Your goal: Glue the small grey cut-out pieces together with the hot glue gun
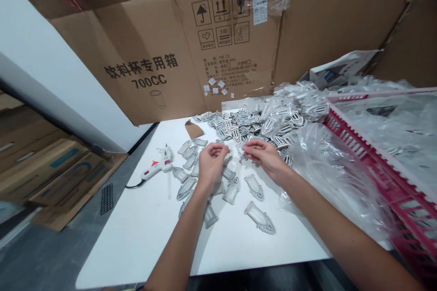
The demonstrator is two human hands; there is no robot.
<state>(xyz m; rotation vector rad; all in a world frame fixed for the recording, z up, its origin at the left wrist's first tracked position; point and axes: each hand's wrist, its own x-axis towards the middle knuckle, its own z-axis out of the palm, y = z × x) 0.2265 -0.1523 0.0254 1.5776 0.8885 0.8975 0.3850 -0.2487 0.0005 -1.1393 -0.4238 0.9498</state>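
Note:
Above the middle of the white table (136, 245), my left hand (212, 161) is closed, thumb and fingertips pinched together; what they hold, if anything, is too small to make out. My right hand (268, 158) pinches too, at a small pale piece (241, 151) whose kind I cannot tell. Around and under my hands lie several flat grey arch-shaped pieces, among them a piece (260, 218) near the front and another piece (254, 188) below my right hand. Behind my fingers is a heap of similar pieces with dark stripes (235, 128).
A white glue gun (160, 164) lies at left with its cord off the edge. Clear plastic bags (327, 168) and a magenta crate (378, 168) are at right. A large cardboard box (150, 41) walls the back; a brown scrap (194, 129) lies before it.

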